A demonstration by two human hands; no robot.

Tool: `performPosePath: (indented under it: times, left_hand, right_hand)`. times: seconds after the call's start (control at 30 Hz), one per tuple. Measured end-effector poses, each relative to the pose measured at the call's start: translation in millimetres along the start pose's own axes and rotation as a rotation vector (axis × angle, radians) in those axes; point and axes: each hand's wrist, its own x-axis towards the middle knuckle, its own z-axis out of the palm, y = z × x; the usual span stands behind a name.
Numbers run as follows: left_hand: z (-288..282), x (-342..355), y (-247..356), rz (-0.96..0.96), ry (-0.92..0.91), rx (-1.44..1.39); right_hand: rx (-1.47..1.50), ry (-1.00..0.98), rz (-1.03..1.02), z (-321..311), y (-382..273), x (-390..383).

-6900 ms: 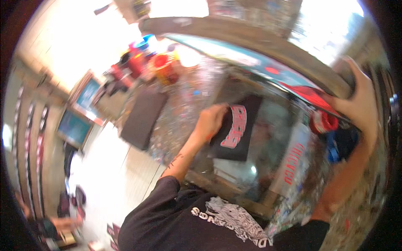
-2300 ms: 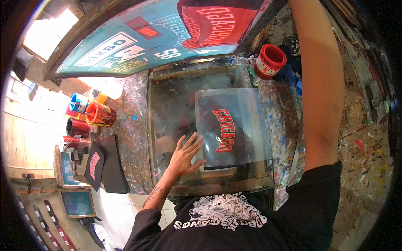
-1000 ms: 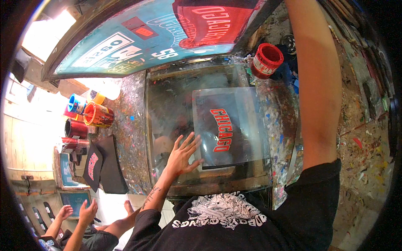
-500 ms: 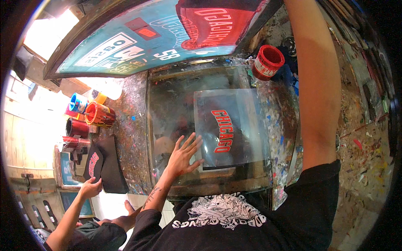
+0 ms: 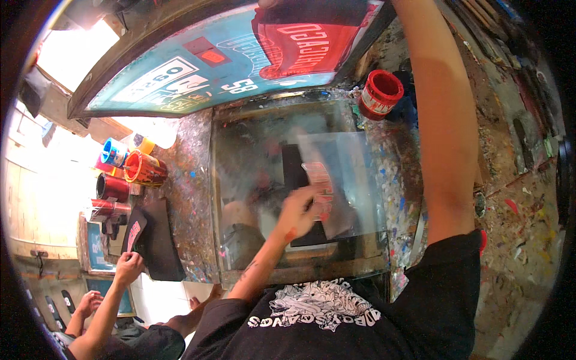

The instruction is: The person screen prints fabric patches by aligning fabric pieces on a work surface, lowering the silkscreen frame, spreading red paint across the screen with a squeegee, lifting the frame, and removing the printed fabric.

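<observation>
- Reaching across the glass-topped printing table (image 5: 240, 150), the left hand (image 5: 303, 210) sits over the near edge of a clear film sheet (image 5: 354, 180) that carries a red print; the hand is blurred, its fingers seem loosely curled at the sheet's edge, and whether they actually pinch it cannot be told.
- Left forearm comes up from the lower middle of the view, angled toward the upper right, wrist roughly straight.
- Under the film lies a dark rectangular fabric piece (image 5: 297, 180), flat on the glass near the table's centre; the film overlaps it and spreads to its right.
- Right arm (image 5: 441, 120) is stretched straight up along the right side of the table; its hand passes out of the top edge of the view, so the fingers cannot be seen.
- Hinged up above the glass is a teal screen frame (image 5: 198, 72) with a red inked patch.
- A red ink tub (image 5: 379, 95) stands at the table's far right corner, just beside the right arm.
- Several ink cans (image 5: 129, 171), red, orange and blue, cluster on the left of the paint-spattered bench.
- Another person's hand (image 5: 128, 267) touches a black board (image 5: 156, 240) at lower left.
</observation>
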Motion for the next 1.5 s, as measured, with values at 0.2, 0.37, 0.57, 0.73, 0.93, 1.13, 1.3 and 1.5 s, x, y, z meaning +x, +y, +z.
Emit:
performPosePath:
  times: [0.2,0.37,0.57,0.73,0.93,1.13,1.3,1.5]
  left_hand:
    - [-21.4,-5.0,118.4,0.489,0.069,-0.048]
    - [-118.3,-85.8,148.0,0.123,0.495,0.745]
    - [-59.6,-138.9,25.8,0.101,0.077,0.642]
    - [-43.3,-154.5,-4.8,0.098,0.198,0.639]
    - [-47.2,-151.3,-0.2,0.132,0.181,0.613]
    - [-40.6,-152.2,-10.2,0.147,0.200,0.635]
    - [-27.7,-157.8,-15.4,0.091,0.231,0.620]
    - [-31.1,-158.2,-12.5,0.074,0.244,0.598]
  right_hand:
    - [-0.134,0.132,0.063,38.7,-30.9,-69.2]
    - [-0.344,0.473,-0.171,222.8,-32.7,-186.8]
    - [-0.256,0.308,0.005,333.3,-16.0,-200.1]
    - [-0.172,0.063,0.027,329.5,-9.8,-195.7]
    - [-0.249,0.179,-0.013,347.3,2.9,-179.5]
    - [-0.356,0.405,0.014,336.5,91.5,-54.7]
    - [-0.251,0.127,0.077,311.5,118.4,-20.3]
    - [-0.367,0.343,-0.017,365.9,72.5,-90.6]
